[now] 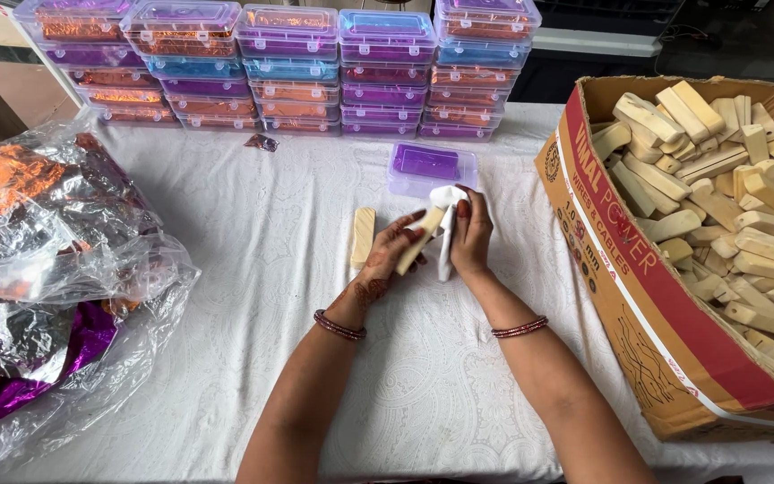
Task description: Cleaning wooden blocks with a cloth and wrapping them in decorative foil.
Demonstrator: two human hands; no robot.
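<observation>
Resting in the left hand (393, 254) near the middle of the tabletop (253, 224), a pale wooden stick (416, 244) lies tilted, its upper end covered by a white cloth (448, 208). The left fingers are closed around the stick's lower half. The right hand (470, 235) is just beside it, its fingers pinching the cloth against the stick's top, with a strip of the cloth hanging down between the two hands. Both wrists wear dark red bangles.

Just left of the hands, a second pale stick (363, 237) lies flat on the white tablecloth, apart from them. Just beyond the hands sits a small clear plastic box (430, 167) with purple inside. To the right, a cardboard box (638, 296) is heaped with similar wooden pieces. Along the far edge stand stacks of lidded plastic boxes (288, 67) holding orange and purple contents. At the left lies a clear plastic bag (55, 269) of orange and purple foil.
</observation>
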